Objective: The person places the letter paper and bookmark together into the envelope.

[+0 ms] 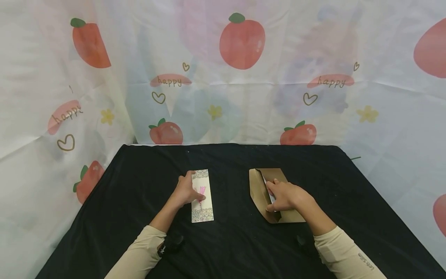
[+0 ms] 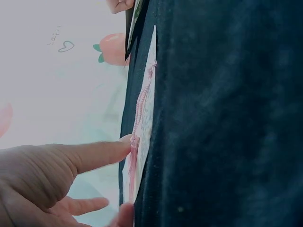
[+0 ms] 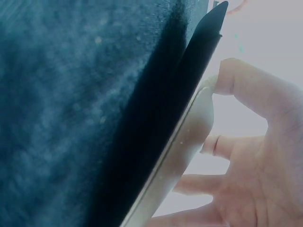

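A pale, narrow bookmark (image 1: 206, 216) with patterned ends and a pink tassel (image 2: 133, 163) lies upright on the dark cloth. My left hand (image 1: 184, 191) spans its left side, thumb resting on the tassel and fingertips at the upper left corner. The left wrist view shows that thumb straight. To the right is a brown paper envelope (image 1: 258, 192), its flap open to the left and something white (image 1: 272, 198) showing inside its mouth. My right hand (image 1: 287, 195) lies over the envelope, thumb and index finger gripping at the mouth. In the right wrist view the envelope's edge (image 3: 189, 127) bulges under the fingers.
Black cloth (image 1: 230, 248) covers the table, whose far edge meets a white curtain (image 1: 240, 108) printed with fruit, hearts and flowers. A strip of cloth separates the bookmark from the envelope. Both sleeves (image 1: 343, 252) reach in from the near side.
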Available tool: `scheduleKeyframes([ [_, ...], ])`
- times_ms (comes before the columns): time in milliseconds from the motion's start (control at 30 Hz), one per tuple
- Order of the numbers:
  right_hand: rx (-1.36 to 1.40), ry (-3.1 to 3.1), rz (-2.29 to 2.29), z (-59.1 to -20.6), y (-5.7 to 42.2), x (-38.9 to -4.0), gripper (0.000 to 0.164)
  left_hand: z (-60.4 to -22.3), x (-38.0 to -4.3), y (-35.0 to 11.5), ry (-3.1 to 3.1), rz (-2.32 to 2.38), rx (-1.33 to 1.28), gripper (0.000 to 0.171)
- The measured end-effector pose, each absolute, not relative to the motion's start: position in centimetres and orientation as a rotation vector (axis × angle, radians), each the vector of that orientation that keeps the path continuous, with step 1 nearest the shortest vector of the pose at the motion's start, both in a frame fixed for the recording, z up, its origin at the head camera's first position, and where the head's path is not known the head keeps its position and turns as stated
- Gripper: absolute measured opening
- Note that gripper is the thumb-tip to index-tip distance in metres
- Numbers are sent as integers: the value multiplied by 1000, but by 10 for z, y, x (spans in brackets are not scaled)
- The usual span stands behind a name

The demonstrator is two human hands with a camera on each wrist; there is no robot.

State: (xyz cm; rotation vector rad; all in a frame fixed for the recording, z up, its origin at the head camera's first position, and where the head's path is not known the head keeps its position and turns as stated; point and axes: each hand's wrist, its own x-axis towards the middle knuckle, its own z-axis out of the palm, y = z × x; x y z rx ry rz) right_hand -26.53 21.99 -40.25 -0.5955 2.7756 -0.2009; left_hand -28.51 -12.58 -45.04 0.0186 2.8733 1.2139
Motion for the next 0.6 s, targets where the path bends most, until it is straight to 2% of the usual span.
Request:
scheduleKeyframes([
  [367,-610,2784,-201,-403,219,-265,48,-442,-292,-112,2939,895,-28,106],
  [600,-610,2777,-214,-403,220,-265,47,-443,-296,-119,2856,1042,84,106],
])
